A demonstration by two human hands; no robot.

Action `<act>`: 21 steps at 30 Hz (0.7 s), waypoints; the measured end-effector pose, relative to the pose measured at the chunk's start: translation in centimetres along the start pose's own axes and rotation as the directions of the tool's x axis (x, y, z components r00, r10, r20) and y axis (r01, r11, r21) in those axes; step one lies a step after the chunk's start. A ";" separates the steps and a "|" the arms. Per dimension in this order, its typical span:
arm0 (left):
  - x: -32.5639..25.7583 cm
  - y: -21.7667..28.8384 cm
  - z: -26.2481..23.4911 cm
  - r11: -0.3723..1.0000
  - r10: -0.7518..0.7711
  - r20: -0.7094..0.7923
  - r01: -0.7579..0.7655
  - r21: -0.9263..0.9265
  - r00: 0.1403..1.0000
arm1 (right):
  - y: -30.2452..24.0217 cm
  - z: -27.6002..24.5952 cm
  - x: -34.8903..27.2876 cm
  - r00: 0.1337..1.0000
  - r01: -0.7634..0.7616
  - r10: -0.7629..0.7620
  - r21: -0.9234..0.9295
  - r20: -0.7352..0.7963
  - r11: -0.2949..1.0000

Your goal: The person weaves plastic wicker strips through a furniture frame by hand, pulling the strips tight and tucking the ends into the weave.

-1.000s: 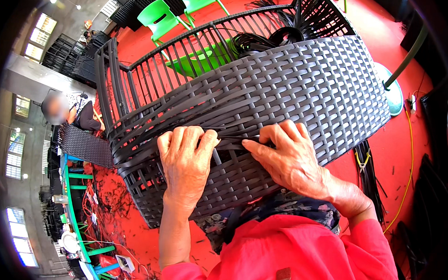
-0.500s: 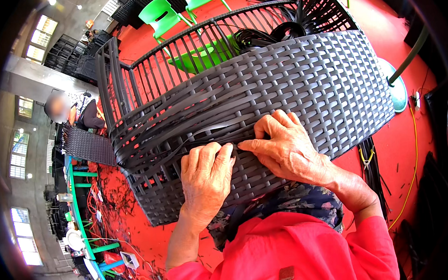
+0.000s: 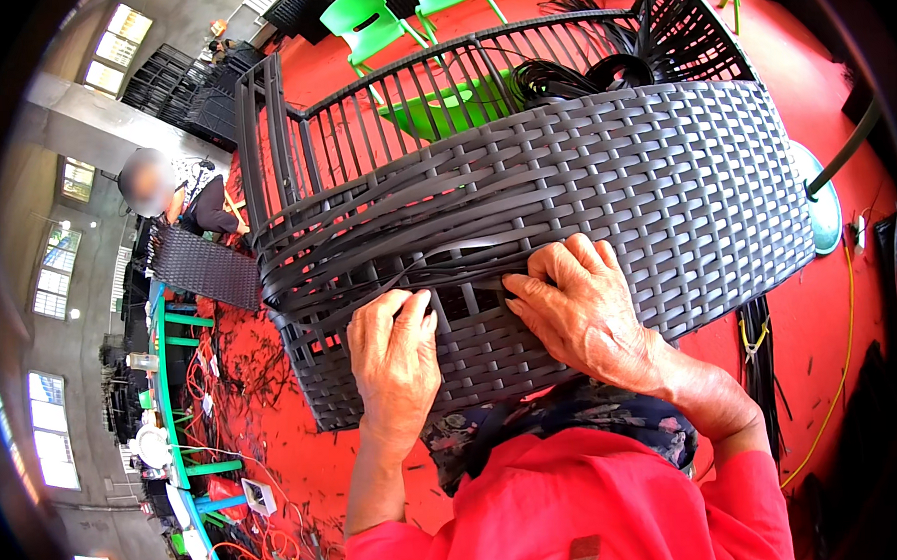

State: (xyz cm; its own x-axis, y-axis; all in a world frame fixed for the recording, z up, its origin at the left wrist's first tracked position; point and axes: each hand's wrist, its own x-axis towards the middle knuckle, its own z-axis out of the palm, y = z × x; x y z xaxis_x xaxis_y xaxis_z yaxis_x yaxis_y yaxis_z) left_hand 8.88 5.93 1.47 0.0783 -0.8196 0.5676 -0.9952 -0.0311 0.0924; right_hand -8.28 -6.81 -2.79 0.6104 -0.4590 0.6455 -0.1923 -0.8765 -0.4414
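A large dark grey woven wicker frame, the side of a chair or sofa, lies tilted in front of me. Loose flat strips run across its unwoven left part. My left hand lies flat on the weave with its fingertips on a loose strip. My right hand presses on the woven panel just to the right, its fingers curled at the edge of the same strip. Both hands are close together, near the lower middle of the frame. Vertical bars of the frame show behind.
A coil of black strips lies behind the frame. Green plastic chairs stand on the red floor. Another person works at the far left beside a woven panel. A green table with clutter stands at left; a yellow cable runs at right.
My left hand slid down and to the right along the weave, closer to my right hand, which shifted slightly down. The frame sits a little differently in view.
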 end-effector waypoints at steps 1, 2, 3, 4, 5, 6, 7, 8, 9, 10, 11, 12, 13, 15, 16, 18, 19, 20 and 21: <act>0.0 -0.3 0.0 1.000 0.015 -0.006 -0.015 0.026 1.000 | -0.1 0.2 0.0 1.000 0.010 -0.010 -0.003 -0.015 1.000; 0.1 -0.5 0.0 0.998 0.031 -0.011 -0.031 0.052 0.999 | -0.1 0.3 0.0 0.999 0.018 -0.019 -0.008 -0.031 1.000; 0.3 -0.7 0.0 0.996 0.048 -0.016 -0.047 0.077 0.999 | -0.1 0.4 0.0 0.999 0.026 -0.027 -0.013 -0.046 1.000; 0.6 -0.8 -0.2 0.997 0.035 0.004 -0.035 0.075 0.999 | -0.1 0.5 0.0 0.999 0.024 -0.025 -0.016 -0.048 1.000; 0.8 -0.9 -0.2 0.996 0.056 -0.012 -0.055 0.076 0.998 | -0.1 0.5 0.0 0.999 0.022 -0.023 -0.019 -0.049 1.000; 1.1 -1.0 -0.1 0.994 0.077 -0.027 -0.075 0.077 0.997 | -0.2 0.6 0.0 0.998 0.019 -0.020 -0.023 -0.051 1.000; 1.4 -1.1 0.0 0.992 0.100 -0.043 -0.097 0.078 0.994 | -0.2 0.6 0.0 0.998 0.022 -0.024 -0.033 -0.051 0.999; 1.6 -1.4 0.1 0.994 0.084 -0.022 -0.082 0.078 0.996 | -0.3 0.5 0.1 0.998 0.025 -0.027 -0.044 -0.050 0.999; 1.8 -1.6 0.2 0.993 0.095 -0.017 -0.093 0.072 0.995 | -0.3 0.6 0.1 0.998 0.028 -0.031 -0.054 -0.050 0.998; 2.0 -1.7 0.1 0.994 0.089 -0.012 -0.088 0.062 0.996 | -0.3 0.5 0.1 0.998 0.032 -0.035 -0.061 -0.052 0.998; 2.2 -1.8 0.0 0.995 0.083 -0.007 -0.083 0.052 0.996 | -0.4 0.5 0.1 0.998 0.036 -0.040 -0.067 -0.053 0.997; 2.5 -1.7 -0.2 0.994 0.097 0.002 -0.097 0.058 0.995 | -0.4 0.5 0.1 0.997 0.040 -0.044 -0.074 -0.055 0.996; 2.6 -1.5 -0.3 0.992 0.107 0.014 -0.108 0.060 0.994 | -0.3 0.5 0.1 0.998 0.042 -0.046 -0.074 -0.051 0.996; 2.6 -1.6 -0.2 0.991 0.121 0.040 -0.123 0.050 0.992 | -0.2 0.5 0.1 0.998 0.046 -0.050 -0.075 -0.045 0.996; 2.4 -1.7 -0.2 0.992 0.122 0.056 -0.125 0.036 0.991 | -0.2 0.4 0.0 0.998 0.057 -0.059 -0.077 -0.032 0.995; 2.2 -2.2 -0.1 0.977 0.201 0.040 -0.203 0.062 0.979 | -0.1 0.2 -0.3 0.997 0.077 -0.078 -0.079 -0.006 0.994; 2.0 -2.3 -0.4 0.955 0.271 0.048 -0.275 0.108 0.961 | -0.1 0.1 -0.5 0.997 0.079 -0.077 -0.070 0.019 0.994; 1.6 -2.4 -0.5 0.947 0.299 0.064 -0.305 0.105 0.952 | -0.3 -0.1 -0.8 0.996 0.080 -0.077 -0.061 0.045 0.995; 1.2 -2.4 -0.7 0.937 0.327 0.079 -0.334 0.102 0.942 | -0.5 -0.2 -1.1 0.995 0.081 -0.078 -0.052 0.069 0.995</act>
State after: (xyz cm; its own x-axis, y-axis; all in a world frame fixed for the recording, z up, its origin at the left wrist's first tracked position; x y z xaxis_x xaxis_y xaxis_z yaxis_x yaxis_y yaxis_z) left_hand 11.41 5.42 2.54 -0.2560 -0.8273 0.5001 -0.9648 0.1862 -0.1860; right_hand -9.05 -5.93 -3.16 0.6754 -0.3783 0.6330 -0.1816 -0.9173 -0.3544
